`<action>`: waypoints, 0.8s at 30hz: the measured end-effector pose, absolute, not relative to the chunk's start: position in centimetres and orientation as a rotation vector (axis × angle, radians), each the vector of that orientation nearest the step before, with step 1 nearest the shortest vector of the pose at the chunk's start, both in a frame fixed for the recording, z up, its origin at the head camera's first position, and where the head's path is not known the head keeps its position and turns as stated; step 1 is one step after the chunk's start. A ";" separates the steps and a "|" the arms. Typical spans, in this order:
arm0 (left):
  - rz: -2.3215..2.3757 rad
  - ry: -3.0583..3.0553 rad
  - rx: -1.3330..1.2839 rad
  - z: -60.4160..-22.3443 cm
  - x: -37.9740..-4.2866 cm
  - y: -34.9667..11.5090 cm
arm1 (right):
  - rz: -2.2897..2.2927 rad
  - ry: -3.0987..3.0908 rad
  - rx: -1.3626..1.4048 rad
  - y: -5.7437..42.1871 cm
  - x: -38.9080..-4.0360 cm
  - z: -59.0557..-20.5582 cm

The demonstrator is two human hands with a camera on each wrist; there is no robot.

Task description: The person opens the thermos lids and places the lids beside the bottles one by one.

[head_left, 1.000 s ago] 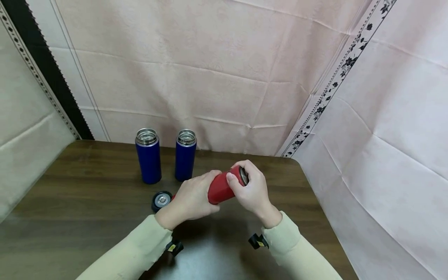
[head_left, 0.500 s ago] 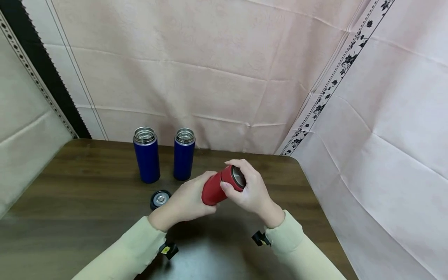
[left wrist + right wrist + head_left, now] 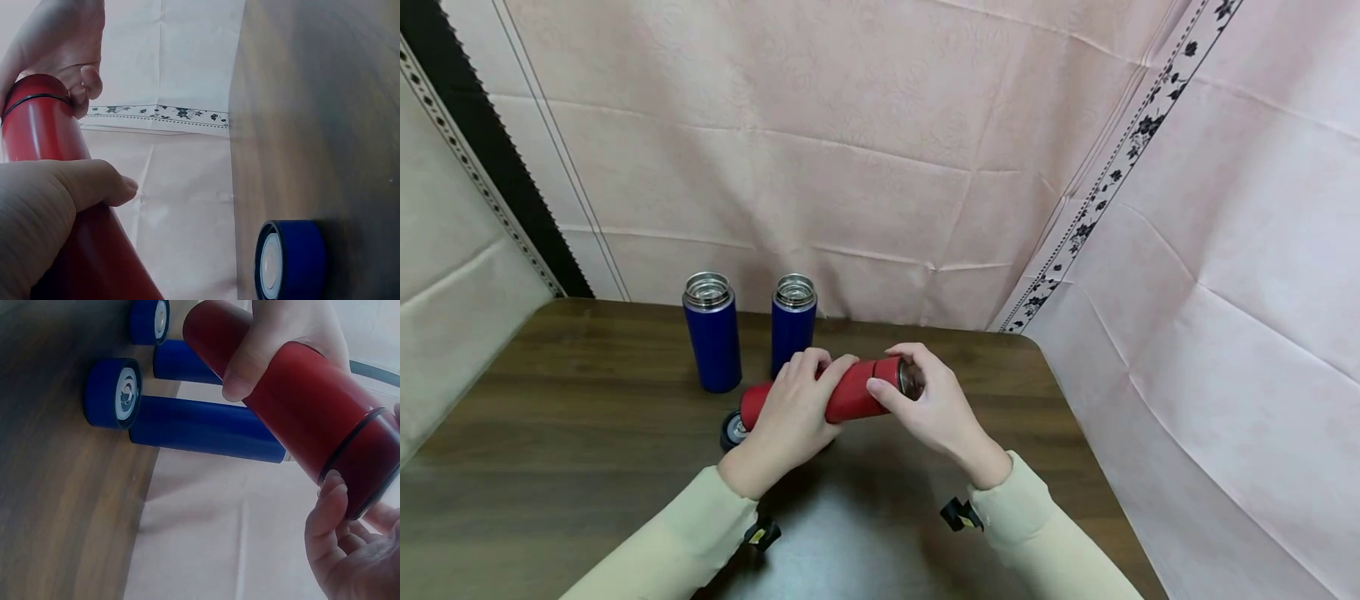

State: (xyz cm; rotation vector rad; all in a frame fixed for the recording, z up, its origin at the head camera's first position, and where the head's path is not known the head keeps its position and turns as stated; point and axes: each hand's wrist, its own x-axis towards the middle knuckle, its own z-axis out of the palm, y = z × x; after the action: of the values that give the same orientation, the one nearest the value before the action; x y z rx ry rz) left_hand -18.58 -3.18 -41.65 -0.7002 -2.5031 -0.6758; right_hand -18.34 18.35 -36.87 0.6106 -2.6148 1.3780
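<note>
A red thermos bottle is held in the air, lying nearly sideways with its base to the left. My left hand grips it round the middle, thumb across the body. At the right end, the thumb and fingers of my right hand hold the bottle's red lid, which sits on the body with a dark ring at the seam. Behind the hands stand two blue thermos bottles, upright, lidless, with steel mouths showing.
Two blue lids rest on the brown wooden table, inner sides showing; my left hand partly covers them in the head view. Pale cloth hangs behind the table and along both sides.
The red bottle has swung from tilting toward me to lying nearly level, its base now showing left of my left hand. My left hand has turned with it; the right stays at the lid.
</note>
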 end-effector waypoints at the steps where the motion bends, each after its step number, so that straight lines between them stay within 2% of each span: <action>1: -0.678 -2.507 -0.695 -41.7 -18.6 -3.2 | 1.380 -2.615 0.613 18.3 -18.3 -36.9; 24: -0.816 -2.584 -0.704 -41.3 -18.4 -3.8 | 1.345 -2.607 0.715 19.0 -18.3 -37.4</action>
State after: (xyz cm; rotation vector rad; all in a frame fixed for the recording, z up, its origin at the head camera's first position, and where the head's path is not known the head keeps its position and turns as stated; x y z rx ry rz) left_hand -18.42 -3.84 -41.26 -0.7040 -2.5844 -0.8155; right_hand -18.29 19.05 -37.43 0.7150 -2.6071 1.3453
